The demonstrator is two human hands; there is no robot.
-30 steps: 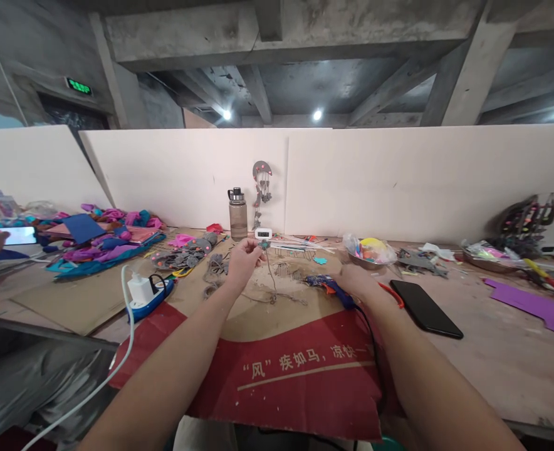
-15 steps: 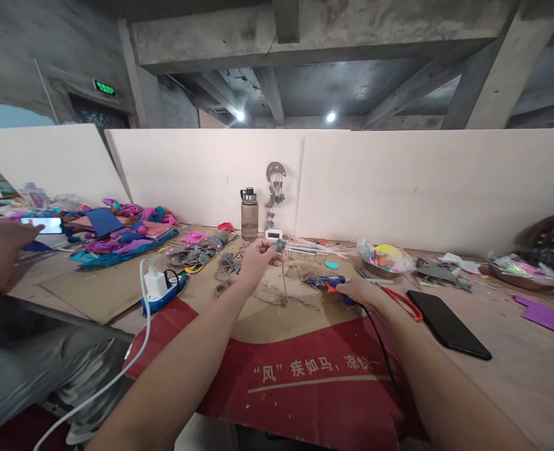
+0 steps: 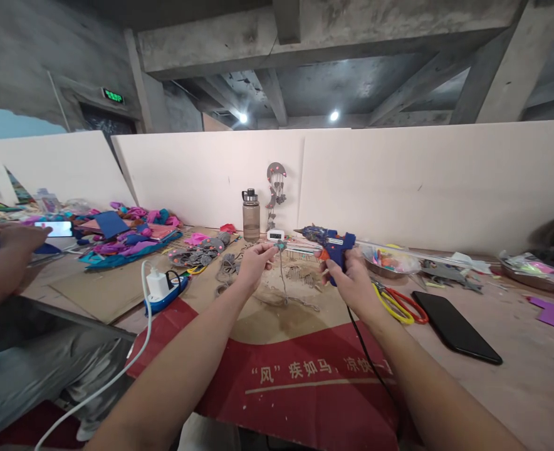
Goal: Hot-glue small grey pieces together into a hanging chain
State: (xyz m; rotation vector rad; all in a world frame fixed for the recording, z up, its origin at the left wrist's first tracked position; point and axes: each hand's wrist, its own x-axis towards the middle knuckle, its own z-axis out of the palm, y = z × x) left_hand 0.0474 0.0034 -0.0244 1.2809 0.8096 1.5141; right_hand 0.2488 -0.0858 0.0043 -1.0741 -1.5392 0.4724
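Between the thumb and fingers of my left hand (image 3: 254, 266) is a small grey-teal felt piece (image 3: 281, 245). A grey yarn string (image 3: 283, 279) hangs from it down to the cardboard sheet (image 3: 258, 329). My right hand (image 3: 350, 272) is wrapped round the handle of a blue hot glue gun (image 3: 336, 244). Its nozzle points left, above and right of the felt piece, apart from it. A clear glue stick (image 3: 399, 252) sticks out of the gun's back, and a black cord (image 3: 362, 341) runs down from the handle.
Yellow and red-handled scissors (image 3: 402, 305) and a black phone (image 3: 455, 327) lie to the right. A water bottle (image 3: 251, 216) stands at the back, near a hanging felt moon ornament (image 3: 276, 170). Leftward are a power strip (image 3: 164, 293), felt scraps (image 3: 136, 235) and another person's hand (image 3: 23, 241) by a lit phone.
My right hand has lifted the glue gun off the table and brought it up, nearer the felt piece. My left hand stays nearly in place. The yellow scissor handle now shows.
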